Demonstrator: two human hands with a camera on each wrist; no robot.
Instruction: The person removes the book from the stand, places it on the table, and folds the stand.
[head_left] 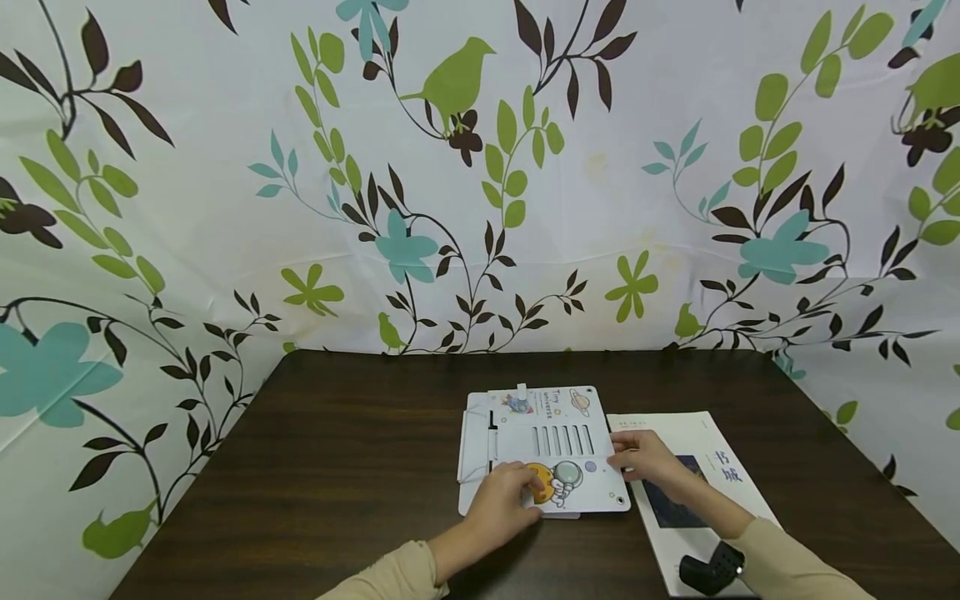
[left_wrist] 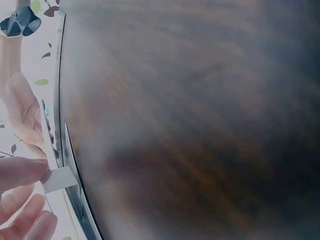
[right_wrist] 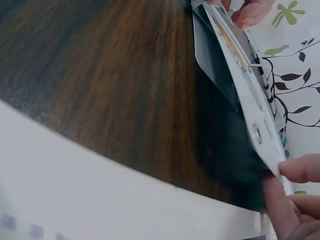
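A white book stand (head_left: 562,440), printed with a planet, an astronaut and the words "Tiny universe", lies on the dark wood table. At its near edge my left hand (head_left: 504,504) has the thumb low and the fingers bent over the front face. The left wrist view has that thumb against a small white tab (left_wrist: 61,179) on the stand. My right hand (head_left: 651,458) pinches the stand's right edge between thumb and finger. Seen from the right wrist, the panel (right_wrist: 250,110) is tilted, with a gap beneath it. The underside is mostly hidden from the head view.
A white book (head_left: 731,500) with a dark blue picture lies to the right, partly under my right forearm. A black device (head_left: 708,571) is at my right wrist. Behind the table (head_left: 337,450) hangs a leaf-and-bird patterned cloth (head_left: 465,208).
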